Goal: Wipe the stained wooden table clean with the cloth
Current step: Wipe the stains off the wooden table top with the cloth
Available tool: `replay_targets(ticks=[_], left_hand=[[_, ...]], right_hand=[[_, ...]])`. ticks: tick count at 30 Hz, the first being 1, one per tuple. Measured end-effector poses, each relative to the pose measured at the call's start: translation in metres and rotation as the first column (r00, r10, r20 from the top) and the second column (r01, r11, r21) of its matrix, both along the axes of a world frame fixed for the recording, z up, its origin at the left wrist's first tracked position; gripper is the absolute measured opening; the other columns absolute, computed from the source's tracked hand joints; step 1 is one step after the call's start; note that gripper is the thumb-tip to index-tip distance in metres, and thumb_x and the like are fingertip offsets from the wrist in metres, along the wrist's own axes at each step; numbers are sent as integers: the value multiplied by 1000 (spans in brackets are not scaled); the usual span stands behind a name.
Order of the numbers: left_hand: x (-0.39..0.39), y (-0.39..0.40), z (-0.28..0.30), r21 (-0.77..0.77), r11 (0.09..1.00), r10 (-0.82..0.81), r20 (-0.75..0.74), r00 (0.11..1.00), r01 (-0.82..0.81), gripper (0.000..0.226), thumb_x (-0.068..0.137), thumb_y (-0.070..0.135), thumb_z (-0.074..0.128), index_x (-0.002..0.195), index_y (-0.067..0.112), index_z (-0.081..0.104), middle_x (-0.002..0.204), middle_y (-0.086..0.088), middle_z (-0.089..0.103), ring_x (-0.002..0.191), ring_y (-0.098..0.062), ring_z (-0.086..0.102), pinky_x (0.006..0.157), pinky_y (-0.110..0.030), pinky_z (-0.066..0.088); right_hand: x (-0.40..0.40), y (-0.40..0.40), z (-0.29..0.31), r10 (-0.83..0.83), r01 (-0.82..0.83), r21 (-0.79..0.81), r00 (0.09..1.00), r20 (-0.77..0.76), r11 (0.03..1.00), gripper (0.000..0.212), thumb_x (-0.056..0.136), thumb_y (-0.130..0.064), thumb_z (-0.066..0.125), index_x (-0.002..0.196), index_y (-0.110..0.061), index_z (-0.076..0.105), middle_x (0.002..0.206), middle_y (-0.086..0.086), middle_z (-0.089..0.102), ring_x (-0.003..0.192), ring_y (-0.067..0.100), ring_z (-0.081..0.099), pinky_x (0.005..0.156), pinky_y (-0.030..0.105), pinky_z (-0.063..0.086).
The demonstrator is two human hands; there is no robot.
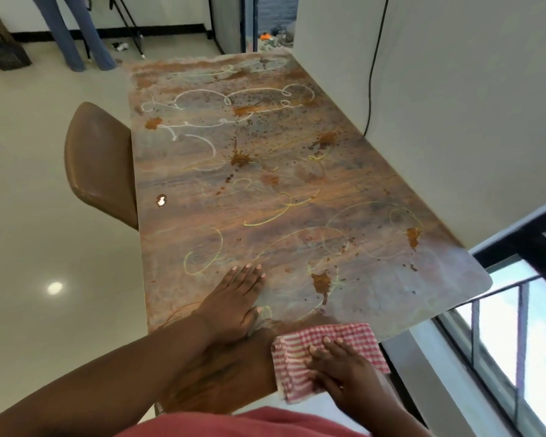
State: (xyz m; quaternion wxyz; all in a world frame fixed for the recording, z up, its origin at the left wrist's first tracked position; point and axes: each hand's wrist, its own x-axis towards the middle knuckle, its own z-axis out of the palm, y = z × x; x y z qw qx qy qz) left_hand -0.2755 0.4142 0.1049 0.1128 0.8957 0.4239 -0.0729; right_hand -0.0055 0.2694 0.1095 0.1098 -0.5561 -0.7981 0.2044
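The cloth (325, 357), a folded red-and-white checked piece, lies at the near end of the wooden table (297, 200), close to the near right corner and overhanging the near edge a little. The right hand (344, 370) lies on top of it with fingers spread and mostly straight, pressing it flat against the wood rather than clutching it. The left hand (237, 301) rests palm down on the bare tabletop just to the left of the cloth, fingers extended and together, holding nothing; its thumb sits near the cloth's far left corner, though whether they touch is hard to tell from this angle. The wood right in front of the person looks darker and more uniform than the rest. Beyond the hands the surface is covered with marks: orange-brown blotches (320, 282), scattered dark specks, looping yellow lines (281, 212) across the middle, and white loops (183, 102) toward the far end. A small white spot (161, 201) sits near the left edge. A brown chair (98, 162) is tucked against the table's left side. A white wall with a black cable (374, 58) runs along the right, a window (501, 326) lies at the near right, and a person's legs in blue jeans (76, 33) stand on the pale floor beyond the far end.
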Motion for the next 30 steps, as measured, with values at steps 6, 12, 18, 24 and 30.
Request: replay_targets(ticks=[6,12,18,24,30], left_hand=[[6,2,-1,-21,998,-61,46,997,62,69,99,51,17,152,19,-14,152,3,-31,134,-12,-42,105,-26,-35],[23,12,3,-29,997,-69,53,996,71,67,102,48,19,153,17,-11,154,0,-28,135,-14,-39,106,-29,-33],[49,17,-1,-50,997,-51,28,998,52,70,102,51,19,154,17,-12,160,-3,-21,140,-15,-31,107,-29,-31],[83,34,-5,-10,996,84,13,996,-84,70,102,51,18,154,14,-9,162,-6,-15,141,-15,-29,108,-29,-30],[121,53,-9,-4,977,213,4,977,-213,69,100,50,13,153,13,-10,162,-8,-14,138,-13,-30,109,-29,-29]], right_hand=[[14,39,9,-468,463,-107,884,-24,880,26,91,-37,61,114,-29,69,132,-7,58,134,17,41,108,30,31],[-6,8,7,-339,330,-157,940,-34,931,30,90,-43,59,117,-31,67,135,-7,56,137,18,37,111,25,21],[67,31,21,-413,418,-95,908,65,904,27,91,-27,63,118,-25,67,129,0,62,129,22,48,106,32,33],[59,63,13,-256,255,22,963,79,967,41,81,-15,66,120,-29,66,128,3,62,123,35,53,105,47,35],[148,50,16,72,-81,93,993,96,992,42,71,-25,69,111,-34,70,118,-10,67,114,21,61,97,43,44]])
